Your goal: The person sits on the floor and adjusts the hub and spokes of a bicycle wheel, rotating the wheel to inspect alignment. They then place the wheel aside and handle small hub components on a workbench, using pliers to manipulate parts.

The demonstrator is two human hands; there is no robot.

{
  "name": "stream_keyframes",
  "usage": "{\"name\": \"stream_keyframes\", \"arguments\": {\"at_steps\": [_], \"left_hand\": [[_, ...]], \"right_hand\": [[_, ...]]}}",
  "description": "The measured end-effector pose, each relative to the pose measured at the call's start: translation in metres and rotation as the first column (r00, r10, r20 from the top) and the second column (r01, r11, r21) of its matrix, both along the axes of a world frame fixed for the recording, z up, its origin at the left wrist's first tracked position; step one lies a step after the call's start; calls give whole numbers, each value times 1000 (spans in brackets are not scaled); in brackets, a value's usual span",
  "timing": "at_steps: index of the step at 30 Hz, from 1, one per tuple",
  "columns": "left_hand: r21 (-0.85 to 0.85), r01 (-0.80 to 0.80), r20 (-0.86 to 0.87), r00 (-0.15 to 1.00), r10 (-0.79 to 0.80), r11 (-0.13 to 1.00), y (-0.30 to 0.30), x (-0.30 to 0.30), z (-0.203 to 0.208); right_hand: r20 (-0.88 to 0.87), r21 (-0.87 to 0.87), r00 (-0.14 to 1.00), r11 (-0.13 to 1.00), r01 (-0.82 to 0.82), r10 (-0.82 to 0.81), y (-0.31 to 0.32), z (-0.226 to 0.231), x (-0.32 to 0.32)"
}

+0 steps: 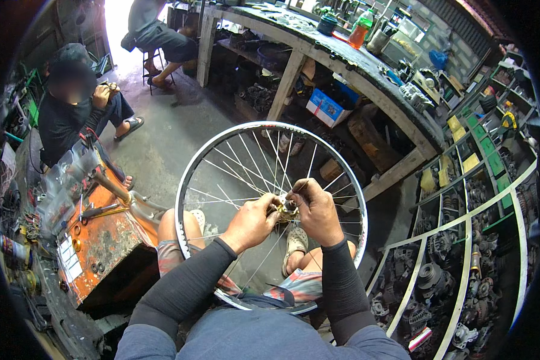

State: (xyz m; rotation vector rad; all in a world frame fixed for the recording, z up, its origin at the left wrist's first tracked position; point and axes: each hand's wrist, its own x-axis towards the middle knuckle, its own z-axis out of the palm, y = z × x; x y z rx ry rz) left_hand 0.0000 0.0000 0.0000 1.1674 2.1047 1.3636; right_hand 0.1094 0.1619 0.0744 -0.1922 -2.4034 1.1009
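One seated co-worker [72, 123]: sat at far left, both hands raised around something too small to identify.
Orange bench [117, 234]: stood just beside the left knee, probably to keep the hand tools [91, 213] on it within easy reach.
White sheet [70, 259]: lay on that bench; any writing was too fine to read.
Spoked wheel [267, 125]: lay tilted across the thighs, its near edge by the belly, likely so the legs bore its weight; small marks on the rim were illegible.
Left hand [259, 222]: thumb and fingers gripped the hub's left side, seemingly to steady it.
Hub [287, 211]: sat at the wheel's centre, between both hands.
Right hand [319, 207]: fingertips bent together at the hub's upper end; I could not tell whether they pinched a part.
Blue-and-white box [328, 109]: rested under the worktable [285, 84], its panel printed.
Bottle [360, 33]: stood on the worktable, red-orange with a green label.
Shelves [462, 222]: held metal parts, apparently sorted into compartments.
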Motion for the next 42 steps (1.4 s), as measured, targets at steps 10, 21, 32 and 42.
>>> {"name": "stream_keyframes", "arguments": {"at_steps": [10, 21, 32, 42], "left_hand": [[216, 66, 494, 853, -167, 974, 18, -20, -13], [166, 113, 543, 819, -187, 980, 14, -21, -8], [156, -4, 430, 901, -64, 988, 16, -12, -20], [141, -15, 292, 956, -27, 990, 15, -4, -14]], "right_hand": [[-39, -27, 999, 1000, -13, 12, 0, 3, 4], [-31, -41, 999, 999, -18, 17, -7, 9, 5], [-153, 203, 984, 971, 123, -92, -33, -10, 16], [-321, 373, 947, 917, 138, -12, -48, -37, 40]]}}
